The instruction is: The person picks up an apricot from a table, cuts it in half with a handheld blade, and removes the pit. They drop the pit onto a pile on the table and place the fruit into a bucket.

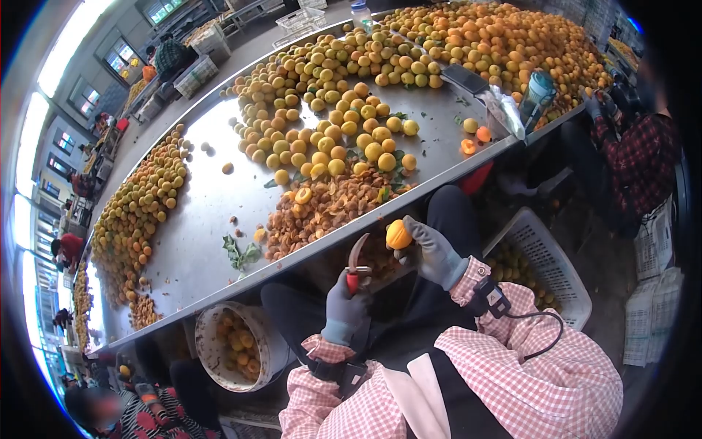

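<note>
My left hand, in a grey glove, is closed round the red handle of a curved knife, its blade pointing up. To the right, my right hand, also gloved, holds an orange-yellow apricot between thumb and fingers. A short gap separates blade and fruit. Both hands are above my lap, in front of the metal table. Just beyond them on the table lies a heap of brown apricot pits, with whole apricots behind it.
A white bucket of apricot pieces stands at my left knee. A white crate with fruit sits to my right. On the table are a phone, a teal bottle and leaves. Co-workers sit at right and lower left.
</note>
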Tool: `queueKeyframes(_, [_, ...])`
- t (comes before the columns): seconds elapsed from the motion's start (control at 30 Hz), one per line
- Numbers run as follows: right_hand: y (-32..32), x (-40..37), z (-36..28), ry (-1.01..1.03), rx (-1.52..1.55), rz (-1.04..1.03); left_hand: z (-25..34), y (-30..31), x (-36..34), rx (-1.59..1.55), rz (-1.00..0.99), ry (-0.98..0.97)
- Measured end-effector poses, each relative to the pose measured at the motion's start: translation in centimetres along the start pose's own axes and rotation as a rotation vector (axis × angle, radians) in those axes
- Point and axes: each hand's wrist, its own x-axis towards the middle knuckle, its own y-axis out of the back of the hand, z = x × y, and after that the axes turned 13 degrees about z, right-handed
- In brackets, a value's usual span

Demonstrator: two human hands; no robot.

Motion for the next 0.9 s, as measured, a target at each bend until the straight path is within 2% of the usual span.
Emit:
queueKeyframes(0.07, [0.3,-0.2,0.4,-0.042,-0.041,0.034,2.3,0.6,0.2,-0.430,0.006,0.461])
queueKeyframes(0.13, [0.2,-0.8,0.4,-0.128,-0.100,0.074,4.4,0.1,0.9,-0.433,0.000,0.487])
queueKeyframes(0.2, [-0.8,-1.0,0.1,-0.189,-0.083,0.099,4.9,-0.7,1.4,-0.486,-0.001,0.265])
queueKeyframes(0.23, [-1.5,-1.2,0.0,-0.254,-0.063,0.124,4.4,-0.7,2.0,-0.296,-0.033,0.174])
queueKeyframes(0.27, [-2.3,-1.5,-0.2,-0.253,-0.062,0.125,4.2,-0.8,2.1,-0.296,-0.034,0.174])
queueKeyframes(0.33, [-3.3,-2.2,-0.3,-0.164,-0.118,0.143,4.2,-1.2,2.3,-0.238,-0.061,0.047])
queueKeyframes(0.37, [-1.7,-1.3,0.8,-0.054,-0.215,0.003,4.5,-1.1,2.5,-0.080,-0.078,-0.040])
queueKeyframes(0.4, [-1.3,-1.1,1.3,-0.053,-0.215,0.005,4.9,-1.1,2.6,-0.081,-0.079,-0.040])
queueKeyframes(0.47, [-1.5,-1.0,1.9,-0.030,-0.108,-0.015,5.9,-1.1,2.6,0.193,-0.139,-0.210])
queueKeyframes(0.53, [-2.0,-1.4,1.7,-0.036,-0.078,0.034,5.9,-1.2,2.7,0.222,-0.105,-0.281])
queueKeyframes(0.6, [-2.5,-1.9,1.0,-0.203,0.006,0.021,6.6,-1.0,2.9,0.306,-0.151,-0.388])
queueKeyframes(0.63, [-2.4,-2.0,1.1,-0.206,0.008,0.023,6.7,-1.0,3.1,0.307,-0.153,-0.386])
queueKeyframes(0.7, [-2.2,-2.0,1.3,-0.116,-0.052,-0.023,6.8,-0.9,3.8,0.365,-0.139,-0.632])
queueKeyframes(0.83, [-1.8,-1.7,0.9,-0.195,0.066,-0.067,8.0,-0.4,4.6,0.566,-0.216,-0.787])
queueKeyframes(0.9, [-2.4,-2.6,-0.4,0.726,-0.644,-0.269,9.0,-0.2,4.9,0.580,-0.186,-0.955])
